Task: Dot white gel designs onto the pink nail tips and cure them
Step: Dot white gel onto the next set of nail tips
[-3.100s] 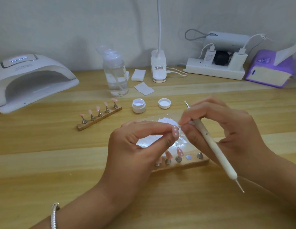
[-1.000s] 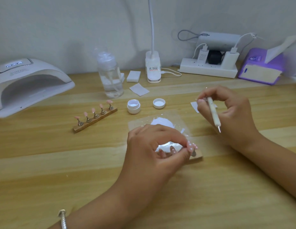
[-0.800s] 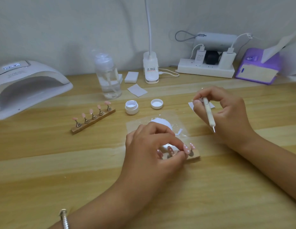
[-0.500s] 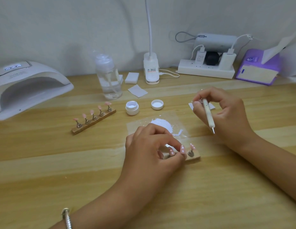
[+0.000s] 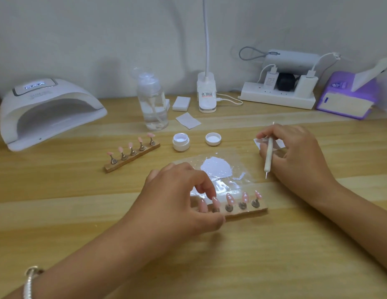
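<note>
Five pink nail tips, some dotted white, stand on a wooden holder at the table's near middle. The left hand pinches the holder's left end in its fingers. The right hand grips one dotting pen beside a clear film carrying a white gel puddle. One open jar holds white gel, with its lid alongside. A second holder carries five more tips. One pump bottle holds clear liquid. The writing on the curing lamp is unreadable.

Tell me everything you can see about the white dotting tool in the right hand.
The dotting tool is a slim white stick with a thin metal point at each end. The right hand grips its upper part. Its lower point aims toward the person, beside the clear palette sheet.
</note>
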Action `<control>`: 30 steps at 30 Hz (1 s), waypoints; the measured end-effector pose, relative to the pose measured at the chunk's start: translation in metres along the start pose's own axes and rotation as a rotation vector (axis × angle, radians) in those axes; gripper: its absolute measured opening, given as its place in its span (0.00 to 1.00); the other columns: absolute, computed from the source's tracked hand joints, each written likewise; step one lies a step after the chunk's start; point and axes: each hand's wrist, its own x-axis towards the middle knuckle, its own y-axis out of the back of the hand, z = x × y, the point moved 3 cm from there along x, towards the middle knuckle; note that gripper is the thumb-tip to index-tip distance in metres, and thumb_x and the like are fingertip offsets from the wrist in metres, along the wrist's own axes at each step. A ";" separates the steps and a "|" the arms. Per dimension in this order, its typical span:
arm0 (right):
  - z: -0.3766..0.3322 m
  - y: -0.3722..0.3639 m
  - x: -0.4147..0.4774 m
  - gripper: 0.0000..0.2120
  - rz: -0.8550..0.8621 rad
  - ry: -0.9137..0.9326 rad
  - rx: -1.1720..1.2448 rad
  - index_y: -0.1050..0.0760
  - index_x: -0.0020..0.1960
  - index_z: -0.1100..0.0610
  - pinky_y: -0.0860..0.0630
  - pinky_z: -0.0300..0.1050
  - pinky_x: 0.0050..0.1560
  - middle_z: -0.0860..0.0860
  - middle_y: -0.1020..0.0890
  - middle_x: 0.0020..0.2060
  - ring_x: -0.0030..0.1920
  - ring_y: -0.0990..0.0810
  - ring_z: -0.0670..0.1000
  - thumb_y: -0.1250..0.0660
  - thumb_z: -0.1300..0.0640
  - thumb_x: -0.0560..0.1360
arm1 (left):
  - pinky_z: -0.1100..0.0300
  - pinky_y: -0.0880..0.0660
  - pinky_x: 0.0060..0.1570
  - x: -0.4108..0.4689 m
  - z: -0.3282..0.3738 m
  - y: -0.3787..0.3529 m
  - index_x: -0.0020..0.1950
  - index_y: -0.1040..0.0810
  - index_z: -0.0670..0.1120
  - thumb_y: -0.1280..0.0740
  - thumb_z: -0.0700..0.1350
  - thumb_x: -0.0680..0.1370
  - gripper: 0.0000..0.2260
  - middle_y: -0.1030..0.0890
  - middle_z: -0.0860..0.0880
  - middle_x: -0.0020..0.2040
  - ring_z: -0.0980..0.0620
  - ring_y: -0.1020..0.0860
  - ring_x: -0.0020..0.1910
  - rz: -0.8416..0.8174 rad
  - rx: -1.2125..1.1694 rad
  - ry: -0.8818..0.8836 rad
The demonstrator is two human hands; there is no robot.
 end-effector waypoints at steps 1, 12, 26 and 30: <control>0.000 0.000 0.000 0.08 -0.002 0.007 -0.025 0.20 0.49 0.54 0.28 0.57 0.54 0.44 0.22 0.41 0.49 0.24 0.54 0.28 0.63 0.72 | 0.59 0.34 0.52 -0.001 0.000 0.000 0.39 0.21 0.58 0.32 0.57 0.62 0.08 0.24 0.60 0.42 0.63 0.28 0.49 0.008 -0.022 -0.002; -0.002 0.005 -0.001 0.10 0.114 0.010 0.130 0.22 0.59 0.50 0.31 0.44 0.56 0.41 0.20 0.44 0.50 0.26 0.44 0.39 0.51 0.81 | 0.58 0.34 0.52 -0.018 0.010 -0.012 0.34 0.19 0.51 0.28 0.43 0.69 0.05 0.19 0.56 0.38 0.52 0.20 0.38 0.356 0.319 -0.425; -0.023 -0.014 -0.008 0.16 -0.306 0.034 0.515 0.21 0.43 0.53 0.29 0.31 0.43 0.45 0.21 0.32 0.39 0.22 0.44 0.42 0.50 0.83 | 0.60 0.26 0.50 -0.010 -0.028 0.017 0.44 0.15 0.53 0.28 0.49 0.72 0.04 0.14 0.54 0.44 0.57 0.19 0.46 0.432 -0.613 -0.112; -0.020 -0.020 -0.007 0.14 -0.367 -0.009 0.505 0.23 0.42 0.50 0.36 0.30 0.35 0.38 0.26 0.31 0.32 0.29 0.42 0.42 0.46 0.80 | 0.65 0.28 0.46 -0.006 -0.032 0.007 0.44 0.15 0.55 0.26 0.50 0.71 0.03 0.14 0.56 0.45 0.58 0.20 0.47 0.353 -0.637 -0.058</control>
